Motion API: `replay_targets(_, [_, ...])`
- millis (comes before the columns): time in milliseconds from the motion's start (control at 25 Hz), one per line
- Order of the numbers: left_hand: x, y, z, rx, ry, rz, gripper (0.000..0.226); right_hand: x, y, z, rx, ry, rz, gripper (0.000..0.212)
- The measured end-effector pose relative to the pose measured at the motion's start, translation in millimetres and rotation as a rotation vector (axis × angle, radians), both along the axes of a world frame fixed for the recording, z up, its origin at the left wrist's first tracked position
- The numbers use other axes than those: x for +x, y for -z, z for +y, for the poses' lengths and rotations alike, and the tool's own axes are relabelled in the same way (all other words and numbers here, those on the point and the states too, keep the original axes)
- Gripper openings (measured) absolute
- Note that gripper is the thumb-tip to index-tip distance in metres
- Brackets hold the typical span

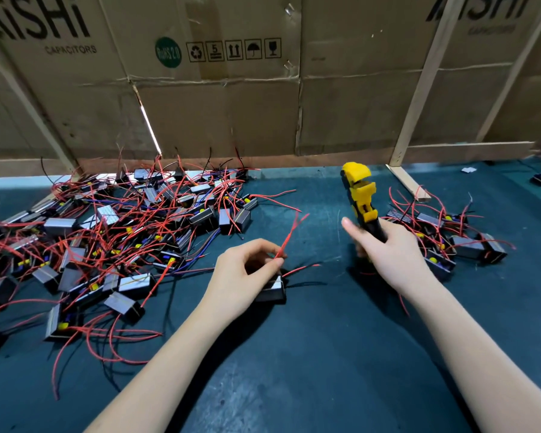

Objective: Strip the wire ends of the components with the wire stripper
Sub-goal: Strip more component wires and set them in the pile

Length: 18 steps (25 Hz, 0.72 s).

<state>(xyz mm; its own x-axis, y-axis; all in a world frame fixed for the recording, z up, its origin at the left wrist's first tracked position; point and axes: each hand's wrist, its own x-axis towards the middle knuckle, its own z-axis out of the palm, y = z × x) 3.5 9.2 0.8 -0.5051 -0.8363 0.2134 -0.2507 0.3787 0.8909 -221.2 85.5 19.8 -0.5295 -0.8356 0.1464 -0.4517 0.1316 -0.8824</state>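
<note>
The left hand [247,270] covers most of the black component [274,290] beneath it, and the red wire [289,237] tips blur. The right hand [388,254] hides the wire stripper [361,195] handles. The big pile [107,242] runs off the left edge; cardboard lettering [41,23] is cropped.

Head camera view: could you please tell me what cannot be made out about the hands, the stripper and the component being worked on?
- Wire stripper: its lower handles are hidden by the right hand; the jaw detail is blurred.
- Component by the left hand: partly covered by the palm.
- Red wires pinched by the left hand: too thin and blurred to tell whether the tips are stripped.
- Both forearms are cut off by the bottom edge.
</note>
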Motion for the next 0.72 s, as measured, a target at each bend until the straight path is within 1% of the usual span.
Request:
replay_targets(40, [0,0,-1,0.040,-0.007,0.036,0.005,-4,1,1,0.022,0.078,0.181,0.059])
replay_targets(80, [0,0,-1,0.095,-0.010,0.085,0.006,-7,1,2,0.045,0.141,0.320,0.056])
replay_targets(160, [0,1,-2,0.169,-0.008,0.154,0.010,-7,-1,4,0.099,0.214,0.477,0.049])
replay_targets(200, [0,1,-3,0.163,-0.007,0.150,0.011,-7,-1,3,0.126,0.232,0.524,0.047])
replay_targets(320, [0,1,-3,0.099,0.010,0.097,0.008,-6,1,1,0.165,0.242,0.580,0.047])
replay_targets(440, [0,0,-2,0.089,0.043,0.082,0.006,-8,2,2,0.167,0.254,0.597,0.048])
replay_targets(520, [2,-1,-2,0.074,0.050,0.058,0.006,-11,3,2,0.181,0.283,0.652,0.049])
replay_targets(640, [3,0,-3,0.021,0.015,0.020,0.010,-14,3,2,0.216,0.309,0.743,0.050])
replay_targets(720, [2,2,-5,-0.017,-0.039,0.004,0.013,-14,4,1,0.223,0.299,0.744,0.050])
